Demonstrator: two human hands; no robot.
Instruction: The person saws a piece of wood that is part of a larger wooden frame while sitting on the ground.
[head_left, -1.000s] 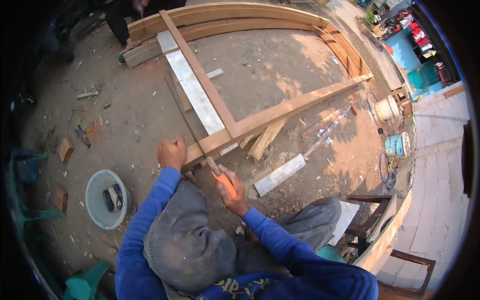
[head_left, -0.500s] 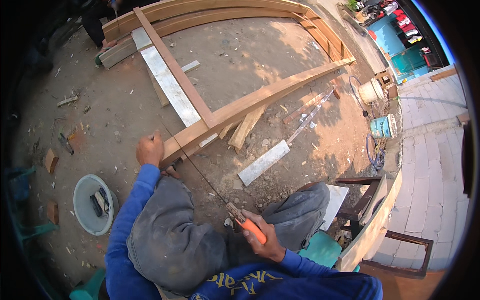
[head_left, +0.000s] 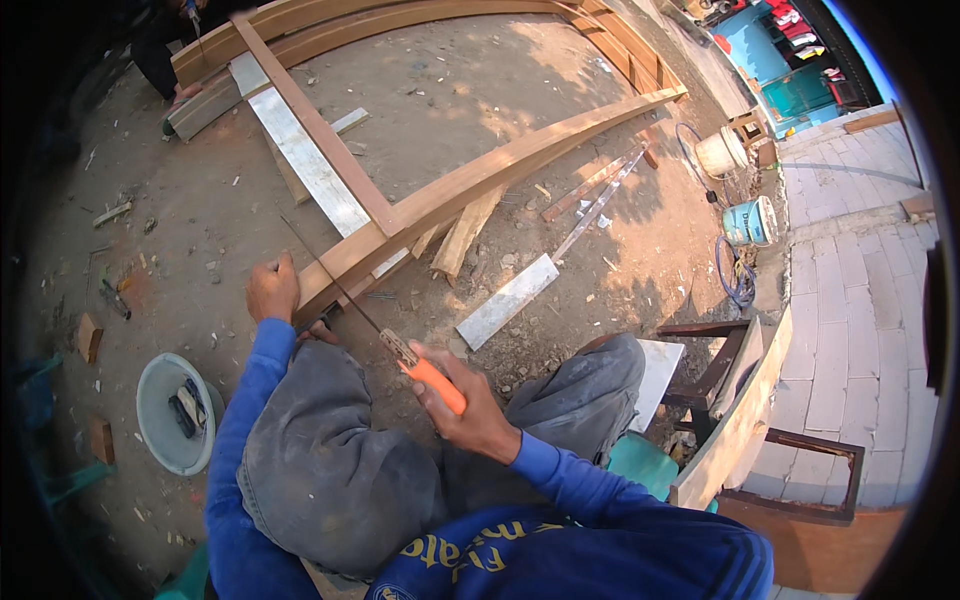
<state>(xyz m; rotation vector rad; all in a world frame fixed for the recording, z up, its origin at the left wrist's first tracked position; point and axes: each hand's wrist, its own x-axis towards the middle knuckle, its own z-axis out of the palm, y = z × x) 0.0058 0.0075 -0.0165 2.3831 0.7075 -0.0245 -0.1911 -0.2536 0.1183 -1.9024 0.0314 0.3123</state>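
My right hand [head_left: 472,412] is wrapped round the orange handle of a handsaw [head_left: 437,386]. The saw's thin blade runs forward and left, edge-on, across a long wooden beam [head_left: 480,192] close to its near end. Whether the teeth are in a cut is too small to tell. On that same end my left hand [head_left: 273,290] is closed, gripping the wood beside the blade. The beam is one side of a large wooden frame, and a crosspiece [head_left: 310,120] joins it just beyond the blade.
A pale bucket [head_left: 178,412] with tools in it stands left of my knee. Grey-white boards [head_left: 508,300] and offcuts [head_left: 468,232] lie by the frame. Another person [head_left: 150,60] sits at the far left. Two paint buckets [head_left: 750,222] and a wooden stool [head_left: 706,370] stand right.
My right hand has pushed the saw forward and left, so more blade reaches past the beam. My left hand keeps its hold on the beam end. The whole view has shifted slightly.
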